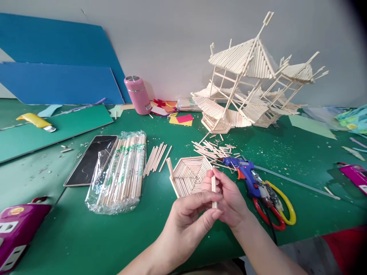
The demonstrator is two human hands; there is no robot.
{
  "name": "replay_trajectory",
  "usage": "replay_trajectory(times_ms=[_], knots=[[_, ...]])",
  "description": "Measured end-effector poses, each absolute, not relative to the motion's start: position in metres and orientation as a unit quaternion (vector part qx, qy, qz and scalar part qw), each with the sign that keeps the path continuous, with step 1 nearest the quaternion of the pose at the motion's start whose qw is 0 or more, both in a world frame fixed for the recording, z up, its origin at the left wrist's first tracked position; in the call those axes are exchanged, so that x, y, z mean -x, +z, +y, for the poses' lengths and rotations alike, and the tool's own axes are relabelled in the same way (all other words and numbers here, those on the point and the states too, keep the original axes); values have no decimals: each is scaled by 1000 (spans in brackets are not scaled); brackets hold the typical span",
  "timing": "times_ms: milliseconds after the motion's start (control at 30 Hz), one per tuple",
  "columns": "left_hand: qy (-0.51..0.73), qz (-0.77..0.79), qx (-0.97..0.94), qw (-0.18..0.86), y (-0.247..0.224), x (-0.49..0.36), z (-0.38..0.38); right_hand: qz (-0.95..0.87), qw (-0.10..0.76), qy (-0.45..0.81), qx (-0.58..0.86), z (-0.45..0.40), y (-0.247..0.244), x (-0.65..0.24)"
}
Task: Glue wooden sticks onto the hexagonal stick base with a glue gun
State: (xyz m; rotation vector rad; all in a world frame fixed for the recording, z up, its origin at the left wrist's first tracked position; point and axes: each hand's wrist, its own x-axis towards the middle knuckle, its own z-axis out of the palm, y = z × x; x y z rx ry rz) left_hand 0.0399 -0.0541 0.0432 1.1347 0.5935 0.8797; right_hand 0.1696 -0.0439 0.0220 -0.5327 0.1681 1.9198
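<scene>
Both my hands pinch short wooden sticks (213, 187), lined up side by side and held upright. My left hand (190, 217) grips their lower end between thumb and fingers. Around the upper part close the fingers of my right hand (229, 194). Just behind my hands lies a flat polygonal panel (187, 172) of sticks in concentric rings, with an upright piece at its left corner; my hands hide its near right part. To the right of my right hand rests a blue glue gun (243, 172), beside pliers (276, 206) with red and yellow handles.
Loose cut sticks (213, 151) lie behind the panel, and more sticks (156, 158) to its left. A plastic-wrapped bundle of chopsticks (123, 164) partly covers a black tablet-like slab (91, 160). At the back stand a pink flask (138, 95) and a stick-built pavilion model (243, 88). A yellow cutter (36, 120) lies left.
</scene>
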Motion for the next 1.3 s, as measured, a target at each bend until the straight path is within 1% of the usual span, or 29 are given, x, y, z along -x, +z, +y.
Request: replay_trajectory(times_ms=[167, 333, 400, 500, 600, 667, 733, 833, 933, 1033, 1167, 1300], knots=[[395, 233, -527, 715, 39, -37, -55, 57, 527, 822, 207, -43, 23, -168], [390, 192, -535, 724, 34, -32, -57, 95, 558, 793, 226, -39, 23, -169], [379, 186, -531, 734, 36, -30, -59, 71, 581, 769, 257, -39, 24, -171], [386, 253, -498, 734, 39, -29, -58, -49, 631, 699, 334, -41, 28, -174], [380, 381, -501, 678, 40, -29, -51, -181, 646, 624, 400, -46, 31, -176], [362, 428, -519, 645, 40, -30, -47, -245, 637, 599, 420, -48, 32, -176], [348, 436, -522, 646, 39, -31, -44, -301, 623, 580, 431, -50, 32, -175], [307, 402, -494, 708, 42, -31, -42, -382, 599, 542, 449, -54, 35, -173], [265, 325, -472, 776, 43, -31, -41, -455, 560, 512, 466, -57, 42, -171], [273, 284, -464, 794, 41, -31, -40, -497, 532, 505, 464, -60, 48, -171], [301, 299, -486, 764, 37, -31, -41, -511, 504, 535, 445, -64, 46, -175], [342, 329, -561, 678, 32, -30, -43, -554, 507, 451, 482, -67, 42, -178]])
